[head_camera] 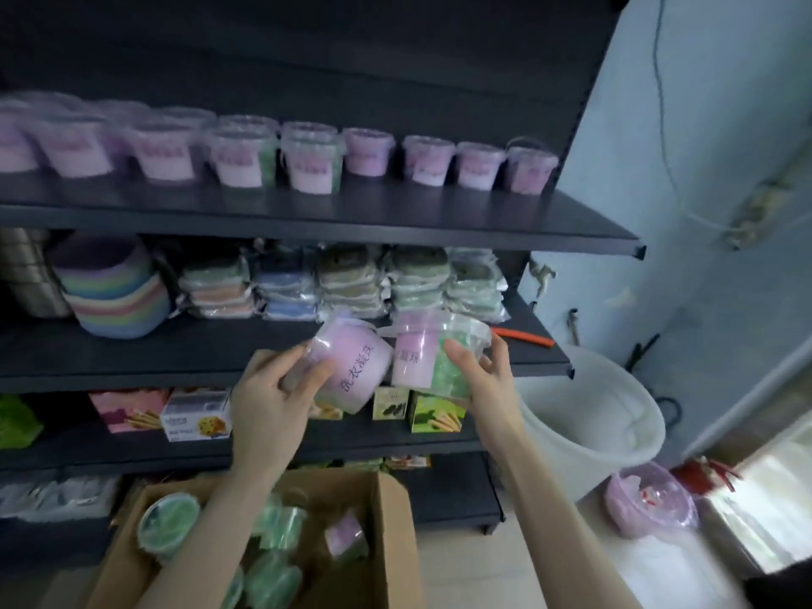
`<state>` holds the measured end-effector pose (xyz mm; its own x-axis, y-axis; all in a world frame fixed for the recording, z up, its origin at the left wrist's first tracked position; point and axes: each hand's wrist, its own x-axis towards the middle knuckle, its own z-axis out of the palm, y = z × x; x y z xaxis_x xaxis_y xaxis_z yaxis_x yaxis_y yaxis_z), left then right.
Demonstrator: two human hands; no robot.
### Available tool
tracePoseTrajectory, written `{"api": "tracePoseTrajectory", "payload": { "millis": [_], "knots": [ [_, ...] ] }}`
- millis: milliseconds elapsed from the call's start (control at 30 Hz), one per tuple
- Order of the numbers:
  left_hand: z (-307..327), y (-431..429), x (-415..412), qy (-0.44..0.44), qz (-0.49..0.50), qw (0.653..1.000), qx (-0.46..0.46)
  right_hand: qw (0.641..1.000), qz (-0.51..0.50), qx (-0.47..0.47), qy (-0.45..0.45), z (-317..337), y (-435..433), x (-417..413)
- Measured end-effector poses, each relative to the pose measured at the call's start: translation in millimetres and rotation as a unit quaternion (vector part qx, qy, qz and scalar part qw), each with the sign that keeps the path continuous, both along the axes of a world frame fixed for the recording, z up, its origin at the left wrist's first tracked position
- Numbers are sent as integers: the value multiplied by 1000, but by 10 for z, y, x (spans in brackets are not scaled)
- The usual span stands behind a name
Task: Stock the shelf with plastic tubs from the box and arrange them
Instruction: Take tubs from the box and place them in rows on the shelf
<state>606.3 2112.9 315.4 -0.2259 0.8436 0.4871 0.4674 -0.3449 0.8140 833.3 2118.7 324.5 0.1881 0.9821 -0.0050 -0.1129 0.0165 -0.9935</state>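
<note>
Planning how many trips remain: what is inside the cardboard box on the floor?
The brown cardboard box holds several clear plastic tubs with green contents and one lilac-labelled tub. The forearms cover the middle, and lower layers cannot be seen.

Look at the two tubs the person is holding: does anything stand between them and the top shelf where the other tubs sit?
Nothing visible blocks the way. The left hand holds a tilted tub and the right hand an upright tub, both in front of the middle shelf. The top shelf has bare front space before its row of tubs.
</note>
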Motion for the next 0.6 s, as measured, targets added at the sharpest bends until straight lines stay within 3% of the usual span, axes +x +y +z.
{"api": "tracePoseTrajectory", "payload": {
  "millis": [267, 600],
  "knots": [
    [739, 1181, 377, -50, 1, 993, 103, 992, -11, 111, -55, 760, 1070, 374],
    [1129, 2360, 690, 65, 20, 981, 179, 982, -7, 156, -105, 1090, 2320, 746]
  ]
}}
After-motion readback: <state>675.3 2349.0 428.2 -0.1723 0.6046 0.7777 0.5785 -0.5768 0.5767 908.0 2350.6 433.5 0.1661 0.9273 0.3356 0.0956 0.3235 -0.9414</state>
